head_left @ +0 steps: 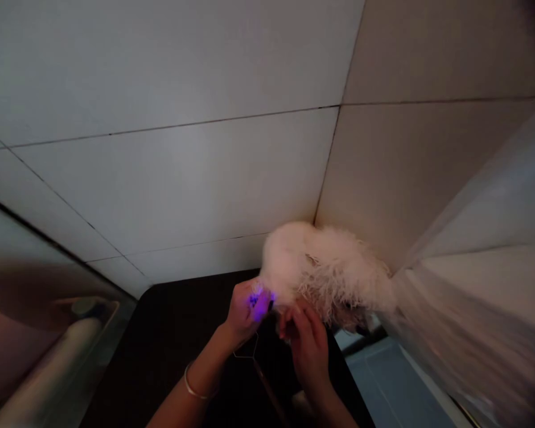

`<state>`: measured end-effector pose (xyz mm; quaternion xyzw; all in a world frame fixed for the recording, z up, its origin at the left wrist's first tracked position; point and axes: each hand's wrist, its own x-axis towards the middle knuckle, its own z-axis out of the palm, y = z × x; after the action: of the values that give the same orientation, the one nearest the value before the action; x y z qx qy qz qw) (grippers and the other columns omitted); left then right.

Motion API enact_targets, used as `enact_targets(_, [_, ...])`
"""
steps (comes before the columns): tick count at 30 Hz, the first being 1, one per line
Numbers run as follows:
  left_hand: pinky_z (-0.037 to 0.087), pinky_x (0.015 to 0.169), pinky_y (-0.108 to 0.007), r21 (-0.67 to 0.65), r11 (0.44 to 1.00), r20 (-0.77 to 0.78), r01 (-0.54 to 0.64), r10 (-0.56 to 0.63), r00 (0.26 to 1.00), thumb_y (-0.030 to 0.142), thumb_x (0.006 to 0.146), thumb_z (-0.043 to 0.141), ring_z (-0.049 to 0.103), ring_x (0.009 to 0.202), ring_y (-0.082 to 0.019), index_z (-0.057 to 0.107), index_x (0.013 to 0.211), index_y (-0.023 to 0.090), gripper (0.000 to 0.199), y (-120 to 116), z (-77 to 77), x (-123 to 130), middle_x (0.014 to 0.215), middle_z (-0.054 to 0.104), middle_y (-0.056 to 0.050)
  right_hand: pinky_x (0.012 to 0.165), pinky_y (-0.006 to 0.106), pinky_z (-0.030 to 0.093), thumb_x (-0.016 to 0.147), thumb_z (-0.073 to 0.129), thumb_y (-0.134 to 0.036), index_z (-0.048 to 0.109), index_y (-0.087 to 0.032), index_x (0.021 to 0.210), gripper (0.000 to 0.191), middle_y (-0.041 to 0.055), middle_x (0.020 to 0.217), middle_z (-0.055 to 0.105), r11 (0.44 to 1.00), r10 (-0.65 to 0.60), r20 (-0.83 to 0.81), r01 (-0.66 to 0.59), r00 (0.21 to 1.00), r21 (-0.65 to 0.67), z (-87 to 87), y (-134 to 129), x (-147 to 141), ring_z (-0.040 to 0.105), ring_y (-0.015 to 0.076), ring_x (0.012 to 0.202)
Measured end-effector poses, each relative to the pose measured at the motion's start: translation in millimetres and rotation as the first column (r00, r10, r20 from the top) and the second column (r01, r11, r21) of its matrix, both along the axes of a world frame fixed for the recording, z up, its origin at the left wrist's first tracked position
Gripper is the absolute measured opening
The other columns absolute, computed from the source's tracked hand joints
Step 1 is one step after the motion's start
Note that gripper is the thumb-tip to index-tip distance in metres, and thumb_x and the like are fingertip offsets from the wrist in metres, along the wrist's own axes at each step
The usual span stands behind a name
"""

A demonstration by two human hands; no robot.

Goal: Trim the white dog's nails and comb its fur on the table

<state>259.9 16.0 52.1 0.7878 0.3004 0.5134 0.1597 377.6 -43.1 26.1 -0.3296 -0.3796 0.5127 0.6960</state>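
A fluffy white dog [321,267] is on a black table top [182,321], its head low at the right and its curly coat hanging in strands. My left hand [245,306] has its fingers closed at the dog's left side, with a small dark object that glows violet. What that object is, I cannot make out. Beside it, my right hand [305,330] touches the fur under the body with its fingers bent; whatever they hold is hidden. A silver bangle [191,383] circles my left wrist.
Tiled walls [205,178] meet in a corner behind the dog. A translucent curtain [472,309] hangs at the right. A thin wire loop and rod [267,380] lie between my arms. At the far left stands a pale roll or tube [49,368].
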Motion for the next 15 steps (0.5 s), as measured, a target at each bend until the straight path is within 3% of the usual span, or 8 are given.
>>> enact_targets(2, [0.027, 0.049, -0.019, -0.097, 0.995, 0.039, 0.009, -0.005, 0.999, 0.018, 0.086, 0.04, 0.033, 0.049, -0.006, 0.042, 0.059, 0.014, 0.028, -6.9, 1.5, -4.1, 0.055, 0.038, 0.003, 0.057, 0.022, 0.04, 0.083, 0.055, -0.023, 0.054, -0.02, 0.075, 0.009, -0.003, 0.066, 0.05, 0.983, -0.149, 0.043, 0.143, 0.988, 0.115, -5.7, -4.6, -0.9, 0.047, 0.0099, 0.061])
enact_targets(4, [0.026, 0.047, -0.019, -0.163, 0.986, 0.086, 0.04, -0.026, 0.996, 0.019, 0.087, 0.04, 0.033, 0.049, -0.006, 0.043, 0.059, 0.014, 0.028, -15.1, 6.1, -7.8, 0.054, 0.039, 0.003, 0.063, 0.024, 0.042, 0.077, 0.06, -0.013, 0.057, -0.022, 0.08, 0.01, -0.0022, 0.072, 0.052, 0.949, -0.231, 0.111, 0.199, 0.967, 0.244, -7.1, -7.7, -0.4, 0.05, 0.0113, 0.07])
enact_targets(8, [0.027, 0.044, -0.018, -0.249, 0.963, 0.186, 0.1, -0.054, 0.981, 0.023, 0.089, 0.038, 0.032, 0.047, -0.006, 0.045, 0.06, 0.014, 0.031, -30.9, 17.6, -12.3, 0.052, 0.039, 0.003, 0.067, 0.026, 0.045, 0.074, 0.06, -0.003, 0.059, -0.023, 0.097, 0.03, 0.0017, 0.087, 0.055, 0.898, -0.245, 0.384, 0.059, 0.89, 0.436, 1.5, -9.3, 1.0, 0.053, 0.0132, 0.079])
enact_targets(11, [0.024, 0.041, -0.017, -0.269, 0.958, 0.237, 0.101, -0.035, 0.971, 0.024, 0.09, 0.037, 0.028, 0.043, -0.005, 0.042, 0.058, 0.014, 0.033, -37.4, 19.8, -12.7, 0.05, 0.035, 0.004, 0.072, 0.026, 0.045, 0.076, 0.061, -0.005, 0.059, -0.024, 0.099, 0.03, 0.0009, 0.089, 0.055, 0.912, -0.181, 0.455, -0.024, 0.872, 0.41, 8.6, -8.1, -1.1, 0.054, 0.0126, 0.081])
enact_targets(15, [0.023, 0.043, -0.017, -0.192, 0.98, 0.221, 0.059, -0.016, 0.975, 0.02, 0.089, 0.037, 0.028, 0.045, -0.005, 0.04, 0.059, 0.014, 0.031, -37.9, 18.0, -11.6, 0.051, 0.034, 0.004, 0.071, 0.023, 0.045, 0.078, 0.061, -0.012, 0.057, -0.025, 0.094, 0.021, -0.002, 0.083, 0.056, 0.951, -0.071, 0.386, -0.054, 0.92, 0.304, 13.9, -4.6, -3.1, 0.053, 0.011, 0.076])
